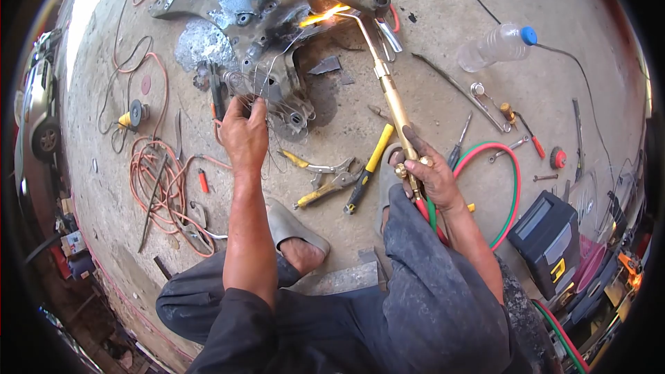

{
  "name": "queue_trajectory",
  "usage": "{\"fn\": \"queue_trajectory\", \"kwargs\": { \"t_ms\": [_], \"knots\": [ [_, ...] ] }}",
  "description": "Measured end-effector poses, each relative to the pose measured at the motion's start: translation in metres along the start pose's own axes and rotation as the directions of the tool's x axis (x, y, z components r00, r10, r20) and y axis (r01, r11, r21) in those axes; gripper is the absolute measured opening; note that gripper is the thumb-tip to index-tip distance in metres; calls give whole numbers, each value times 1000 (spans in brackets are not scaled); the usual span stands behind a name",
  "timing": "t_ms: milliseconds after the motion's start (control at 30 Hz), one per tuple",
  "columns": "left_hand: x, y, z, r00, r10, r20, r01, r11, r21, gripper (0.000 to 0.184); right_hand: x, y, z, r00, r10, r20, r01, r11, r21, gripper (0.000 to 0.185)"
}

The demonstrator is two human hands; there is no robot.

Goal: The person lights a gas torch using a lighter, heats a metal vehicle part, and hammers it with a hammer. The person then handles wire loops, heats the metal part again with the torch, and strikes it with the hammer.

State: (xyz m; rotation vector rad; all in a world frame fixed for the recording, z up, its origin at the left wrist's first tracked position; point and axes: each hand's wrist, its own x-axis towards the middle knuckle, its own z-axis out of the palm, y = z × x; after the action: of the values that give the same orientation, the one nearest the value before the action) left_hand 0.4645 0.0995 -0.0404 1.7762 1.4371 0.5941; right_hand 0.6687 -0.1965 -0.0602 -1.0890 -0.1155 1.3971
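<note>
On the concrete floor [415, 48] I see a scorched metal part [280, 69], flame [324, 16] at its tubular right end. From its right, brass torch [394, 97] slanting in; right hand [438, 174], fingers curled round the torch. At its near edge, left hand [246, 131], fingertips pinching thin wire [281, 55]. Well right of it, plastic bottle [495, 48].

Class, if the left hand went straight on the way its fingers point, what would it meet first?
Beyond its thin silvery wire, the left hand would probably meet the scorched grey metal part, though depth is unclear.
</note>
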Motion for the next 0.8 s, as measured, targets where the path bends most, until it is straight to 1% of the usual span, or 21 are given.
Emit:
{"fn": "queue_trajectory", "kwargs": {
  "t_ms": [100, 300, 400, 500, 600, 700, 800],
  "knots": [
    [0, 4, 5, 1000, 24, -14, -24, 999, 33, 23, -1, 2, -1, 1000, -3, 13, 3, 1000, -13, 66],
    [-3, 15, 0, 1000, 26, -11, -25, 998, 62, 24, -2, 3, -3, 1000, -8, 21, 9, 999, -41, 69],
    [-2, 7, -1, 999, 31, -12, -30, 996, 84, 24, -1, 3, -3, 1000, -8, 22, 8, 999, -41, 69],
    [-2, 9, -1, 1000, 6, 0, -6, 998, 58, 24, -2, 1, -2, 1000, -9, 23, 10, 999, -53, 69],
    [-1, 7, 2, 1000, 18, -17, -17, 996, 85, 25, -1, 0, 0, 1000, -2, 27, 3, 998, -56, 70],
    [-2, 9, 2, 1000, -2, -5, 3, 998, 57, 25, -1, -1, 1, 1000, 4, 28, -3, 999, -51, 71],
    [-2, 8, 2, 1000, -10, -4, 11, 998, 67, 25, -1, 0, 1, 1000, 4, 30, -2, 999, -40, 71]
  ]
}}
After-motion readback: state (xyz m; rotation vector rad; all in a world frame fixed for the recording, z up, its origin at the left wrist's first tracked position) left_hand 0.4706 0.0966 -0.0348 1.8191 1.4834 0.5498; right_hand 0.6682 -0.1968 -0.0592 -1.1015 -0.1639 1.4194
